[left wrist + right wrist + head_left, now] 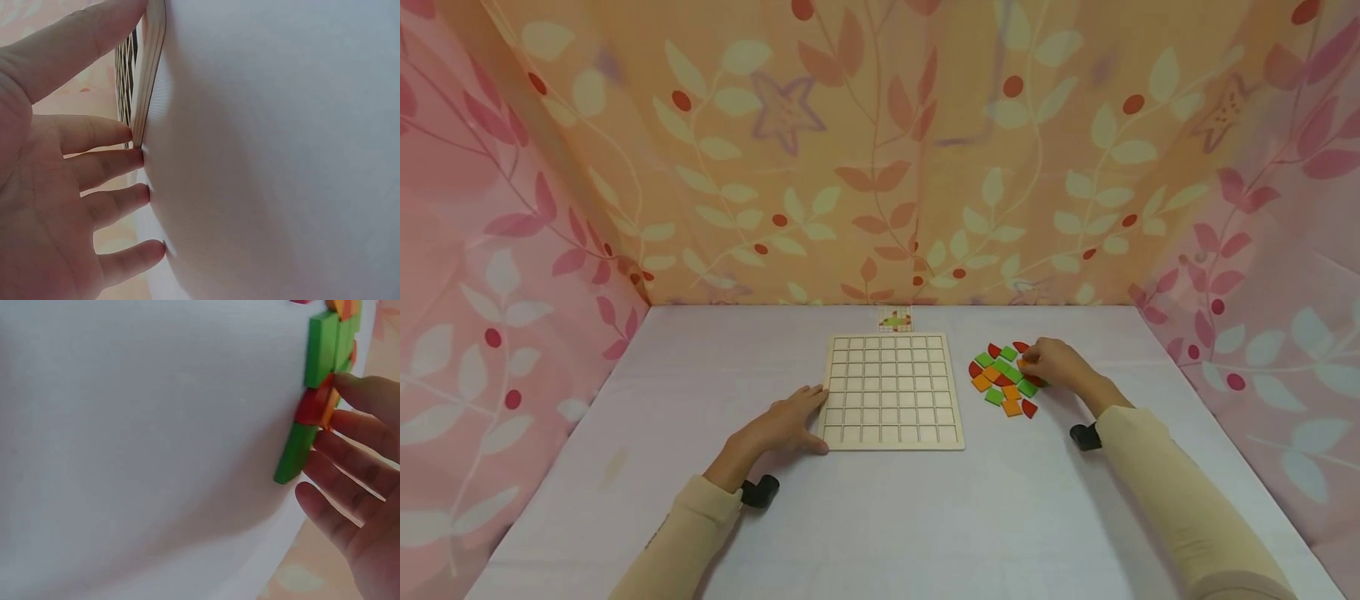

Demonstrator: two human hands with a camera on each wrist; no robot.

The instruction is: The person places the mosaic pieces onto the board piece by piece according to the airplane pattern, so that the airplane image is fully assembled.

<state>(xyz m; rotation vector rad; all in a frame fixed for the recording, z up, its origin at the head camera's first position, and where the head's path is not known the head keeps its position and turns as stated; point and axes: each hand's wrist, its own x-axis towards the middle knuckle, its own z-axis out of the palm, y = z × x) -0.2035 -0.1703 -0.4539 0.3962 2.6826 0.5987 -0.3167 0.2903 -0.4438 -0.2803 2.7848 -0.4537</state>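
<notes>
A pale wooden board (891,392) with a grid of square cells lies flat on the table. My left hand (786,422) rests at its left edge, thumb near the front corner; the left wrist view shows the fingers (106,169) spread, touching the edge and the table. To the right of the board lies a loose pile of green, orange and red tiles (994,397), some square, some quarter-round. My right hand (1060,367) is at the pile's right side. Its thumb and forefinger pinch an orange tile (328,414), partly hidden by the fingers, beside a red piece and green tiles (296,453).
A small picture card (895,319) with a coloured pattern on a grid stands or lies behind the board. The white tabletop (880,525) is enclosed at the back and sides by leaf-patterned cloth (880,167).
</notes>
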